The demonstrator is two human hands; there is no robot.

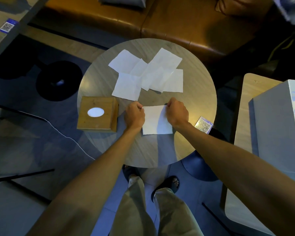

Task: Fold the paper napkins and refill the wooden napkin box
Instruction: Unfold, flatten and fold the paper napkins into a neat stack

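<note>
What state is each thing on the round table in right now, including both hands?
Left hand: pinching the napkin's far left corner.
Right hand: pinching its far right corner.
Held napkin: flat on the table, not yet folded over.
Loose napkins: unfolded, overlapping in a scattered pile.
Wooden napkin box: closed, white showing through its oval opening.
QR card: lying at the table's edge.

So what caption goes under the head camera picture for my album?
Both hands, left hand and right hand, pinch a napkin beside the wooden napkin box.
</note>
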